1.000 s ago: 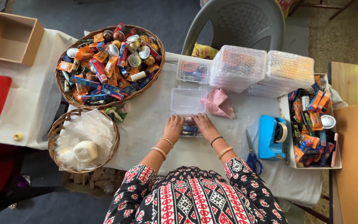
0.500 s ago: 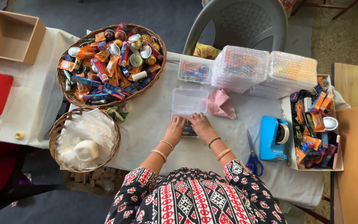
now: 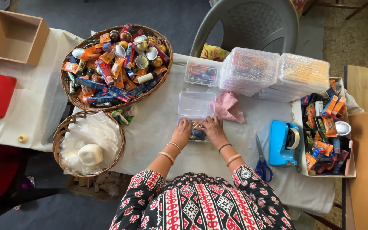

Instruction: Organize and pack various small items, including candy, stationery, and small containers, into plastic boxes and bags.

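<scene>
A small clear plastic box [image 3: 196, 104] lies open on the white tablecloth [image 3: 158, 127], its lid flipped away from me. My left hand [image 3: 182, 131] and my right hand [image 3: 213, 128] press on either side of its lower half, fingers over colourful wrapped sweets [image 3: 197, 131] packed inside. Both hands touch the box; whether they grip anything is hidden by the fingers. A pink cloth [image 3: 228, 108] lies just right of the lid.
A large wicker basket [image 3: 116, 64] of wrapped sweets sits far left, a smaller basket [image 3: 88, 142] with plastic bags below it. Stacked clear boxes [image 3: 273, 72], a blue tape dispenser [image 3: 283, 142], scissors [image 3: 261, 159] and a white tray [image 3: 325, 127] of sweets lie right. A grey chair [image 3: 252, 25] stands behind.
My hands stay on the box with only slight finger shifts. The scissors, hidden a second ago, now show beside the tape dispenser as the view shifted.
</scene>
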